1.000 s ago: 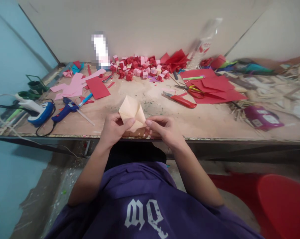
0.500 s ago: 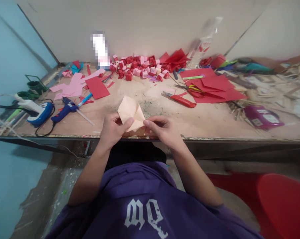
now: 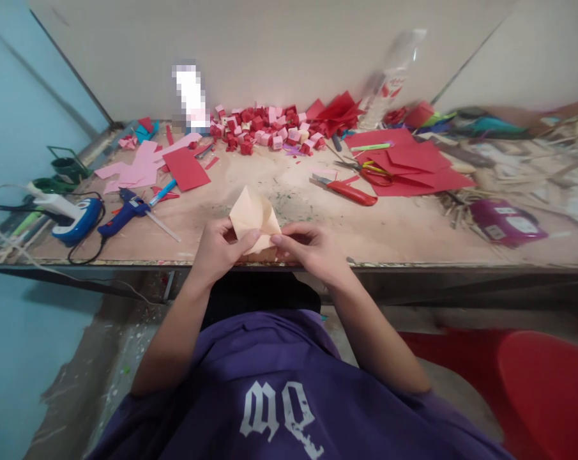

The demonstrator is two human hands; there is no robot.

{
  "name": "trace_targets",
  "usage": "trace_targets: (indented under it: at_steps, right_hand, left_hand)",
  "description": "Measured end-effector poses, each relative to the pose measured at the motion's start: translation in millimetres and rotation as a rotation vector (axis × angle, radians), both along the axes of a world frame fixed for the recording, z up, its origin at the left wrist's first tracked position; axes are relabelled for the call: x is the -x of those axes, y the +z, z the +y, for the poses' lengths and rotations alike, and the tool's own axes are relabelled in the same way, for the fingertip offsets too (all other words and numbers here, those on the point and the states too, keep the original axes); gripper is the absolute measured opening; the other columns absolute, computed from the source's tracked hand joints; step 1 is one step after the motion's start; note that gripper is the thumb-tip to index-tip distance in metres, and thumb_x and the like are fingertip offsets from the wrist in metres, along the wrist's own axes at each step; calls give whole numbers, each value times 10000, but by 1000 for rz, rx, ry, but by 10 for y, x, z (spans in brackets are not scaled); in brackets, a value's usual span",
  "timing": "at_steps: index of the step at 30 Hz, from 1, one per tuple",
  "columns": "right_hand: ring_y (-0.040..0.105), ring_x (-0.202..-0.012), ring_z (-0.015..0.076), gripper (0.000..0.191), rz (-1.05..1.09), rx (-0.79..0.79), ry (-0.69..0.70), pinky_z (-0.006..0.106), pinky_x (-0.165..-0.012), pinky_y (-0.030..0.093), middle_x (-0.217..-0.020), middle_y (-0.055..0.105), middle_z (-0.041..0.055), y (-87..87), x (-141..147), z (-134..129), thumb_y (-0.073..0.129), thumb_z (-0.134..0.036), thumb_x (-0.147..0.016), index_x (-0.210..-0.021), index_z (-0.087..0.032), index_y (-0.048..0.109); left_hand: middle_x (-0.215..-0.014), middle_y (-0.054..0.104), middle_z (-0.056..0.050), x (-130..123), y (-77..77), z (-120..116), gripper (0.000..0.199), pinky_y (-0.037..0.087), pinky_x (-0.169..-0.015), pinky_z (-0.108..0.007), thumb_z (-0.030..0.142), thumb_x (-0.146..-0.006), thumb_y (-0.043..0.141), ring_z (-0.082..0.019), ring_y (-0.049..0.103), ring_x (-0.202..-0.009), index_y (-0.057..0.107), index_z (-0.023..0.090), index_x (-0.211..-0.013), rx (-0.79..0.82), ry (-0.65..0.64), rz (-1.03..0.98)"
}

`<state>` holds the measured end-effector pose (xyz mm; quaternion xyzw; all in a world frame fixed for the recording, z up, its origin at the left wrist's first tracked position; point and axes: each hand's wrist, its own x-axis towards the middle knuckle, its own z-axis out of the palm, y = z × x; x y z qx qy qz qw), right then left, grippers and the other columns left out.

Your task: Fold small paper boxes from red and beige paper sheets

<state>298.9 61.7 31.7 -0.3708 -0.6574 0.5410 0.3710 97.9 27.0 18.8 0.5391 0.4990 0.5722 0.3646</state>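
Observation:
A cream sheet of folded paper [image 3: 251,213] is held over the front edge of the worktable. My left hand [image 3: 218,250] pinches its lower left part, with the thumb lying on top. At the lower right corner, my right hand [image 3: 310,248] grips the same paper between thumb and fingers. Both thumbs are close together, and the fingers beneath the paper are mostly hidden. Beyond the paper lie red-handled pliers [image 3: 350,191] and scissors [image 3: 365,169]. Left of my hands is a blue glue gun [image 3: 126,214].
Small red and pink paper cubes [image 3: 269,128] are heaped at the back. Red sheets [image 3: 418,163] lie right, pink strips [image 3: 142,163] left. A plastic bottle [image 3: 393,83], a purple tape measure [image 3: 506,222] and a blue power socket [image 3: 78,220] stand around. A red stool [image 3: 547,390] is lower right.
My right hand has shifted slightly left, bringing its thumb nearer the left thumb. The lower right corner of the paper is now folded further inward.

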Motion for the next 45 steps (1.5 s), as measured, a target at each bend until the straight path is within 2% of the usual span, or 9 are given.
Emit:
trace_targets:
  at_steps: [4,9,15,24,29,33,38,42,45]
  right_hand:
    - [577,-570,119,300,-11,16,-1,244,-520,441,-661,684,7,-5,-11,0,797,-477,-856,-789,-186,766]
    - [594,-590,120,294,-2,-15,24,251,-556,457,-673,693,8,9,-3,8,785,-464,-868,-792,-180,768]
    - [597,-592,126,304,-15,-11,89,248,-547,448,-681,708,17,-2,1,27,808,-470,-853,-807,-171,780]
    - [578,-576,123,347,-17,-4,61,243,-526,426,-654,688,13,-4,8,24,831,-498,-833,-748,-169,765]
    - [571,-579,127,373,22,22,2,246,-523,449,-649,651,-1,-10,-5,27,838,-542,-821,-774,-178,772]
    - [515,-521,114,427,-5,47,-38,245,-491,453,-578,579,-15,-21,-15,15,830,-585,-817,-713,-178,750]
    - [518,-529,111,412,39,100,-39,223,-463,451,-608,587,-18,16,-5,1,868,-578,-768,-766,-181,758]
    - [434,-488,93,458,89,134,-63,219,-429,424,-548,485,-42,19,-6,1,871,-577,-759,-637,-180,677]
    - [462,-501,102,425,85,148,-79,226,-433,438,-580,537,-27,-2,-13,9,876,-562,-753,-659,-183,708]
  left_hand:
    - [-878,835,-77,-13,22,0,274,619,-689,-293,401,-730,880,-211,761,-764,824,151,-828,3,-49,-34]
    - [-795,815,-63,3,-10,8,297,561,-584,-254,431,-752,885,-173,717,-654,812,144,-767,31,-20,-31]
    - [-831,830,-72,10,-27,-2,278,572,-611,-256,418,-767,880,-184,735,-689,825,146,-785,24,-52,-18]
    - [-812,826,-72,9,-23,-20,287,558,-595,-259,420,-796,851,-195,734,-686,826,134,-792,32,-27,74]
    - [-864,841,-77,17,-8,-19,301,555,-613,-255,433,-798,857,-209,755,-729,847,137,-853,64,-117,107]
    - [-913,849,-88,21,-20,-14,334,572,-643,-269,463,-821,840,-230,774,-779,852,136,-887,67,-121,128]
    - [-960,852,-91,29,-18,-13,341,599,-698,-295,464,-816,841,-251,787,-833,852,142,-927,86,-168,148]
    - [-965,852,-100,30,-8,-19,335,607,-699,-310,465,-825,825,-263,791,-835,849,145,-920,116,-203,147]
    - [-981,851,-109,27,-2,-28,333,617,-701,-320,465,-819,830,-273,795,-843,849,147,-919,128,-211,136]
